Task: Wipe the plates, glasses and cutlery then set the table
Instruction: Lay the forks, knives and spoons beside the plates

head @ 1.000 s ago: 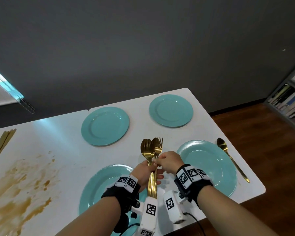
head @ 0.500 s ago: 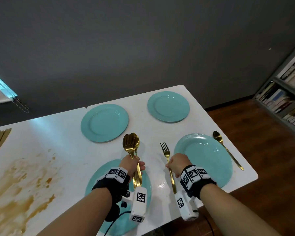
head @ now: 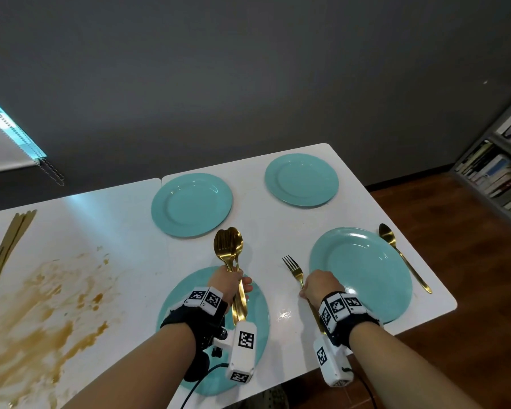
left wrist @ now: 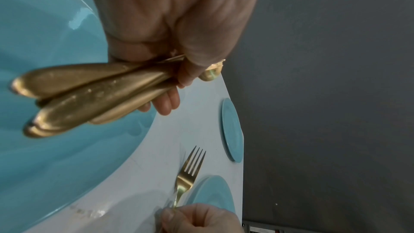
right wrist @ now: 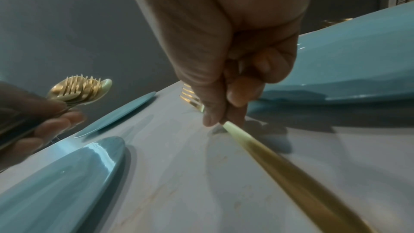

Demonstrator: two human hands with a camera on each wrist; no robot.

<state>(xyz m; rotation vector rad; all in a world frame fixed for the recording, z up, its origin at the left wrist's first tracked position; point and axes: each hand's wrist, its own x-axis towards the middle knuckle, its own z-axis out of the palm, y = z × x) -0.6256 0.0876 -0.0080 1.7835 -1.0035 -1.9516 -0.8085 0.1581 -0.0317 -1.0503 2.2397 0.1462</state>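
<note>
My left hand (head: pixel 230 283) grips a bundle of gold spoons and forks (head: pixel 228 249) upright above the near left teal plate (head: pixel 186 293); the handles (left wrist: pixel 89 93) fan out past my fingers. My right hand (head: pixel 319 286) pinches a single gold fork (head: pixel 292 267) by its handle (right wrist: pixel 280 166). The fork lies low on the white table (head: pixel 266 231), just left of the near right teal plate (head: pixel 363 270). A gold spoon (head: pixel 401 255) lies on the table right of that plate. Two more teal plates (head: pixel 191 204) (head: pixel 301 180) sit at the far side.
A large brown smear (head: pixel 33 320) covers the left part of the table. Gold cutlery (head: pixel 6 246) lies at the far left edge. A bookshelf (head: pixel 502 163) stands at the right over a wooden floor. The table's right edge runs close to the spoon.
My hands have parted: the right one drew a fork out of the bundle and carried it right and down beside the near right plate. The left hand moved left with the rest.
</note>
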